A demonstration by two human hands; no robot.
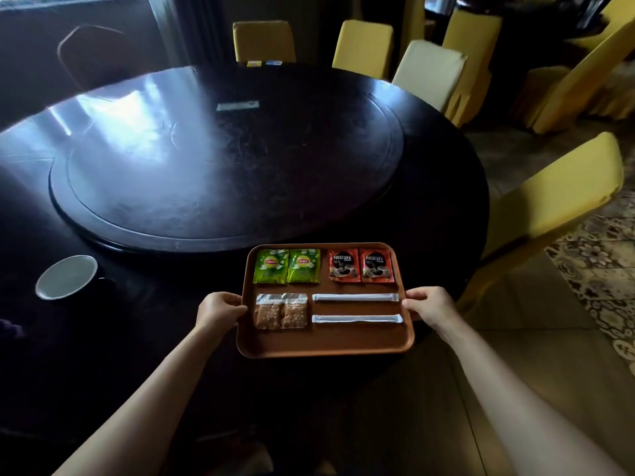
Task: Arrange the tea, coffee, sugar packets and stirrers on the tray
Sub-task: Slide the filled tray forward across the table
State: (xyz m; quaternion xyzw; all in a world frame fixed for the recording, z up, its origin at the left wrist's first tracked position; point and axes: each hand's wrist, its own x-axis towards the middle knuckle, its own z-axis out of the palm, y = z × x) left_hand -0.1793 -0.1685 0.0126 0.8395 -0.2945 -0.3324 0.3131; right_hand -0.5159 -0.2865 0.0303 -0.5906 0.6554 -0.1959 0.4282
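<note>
Both bare forearms reach in from the near edge to the brown tray point(326, 345), a stiff, light thing best taken by its raised rim at the two short sides. It sits at the near edge of the dark round table point(429, 187), carrying tea packets point(287, 266) far left, coffee sachets point(360, 265) far right, sugar packets point(281, 310) near left and wrapped stirrers point(356, 308) near right, all loose, so I judge tilting would slide them. Left hand point(220, 309) and right hand point(427, 304) are each curled closed around a side rim.
</note>
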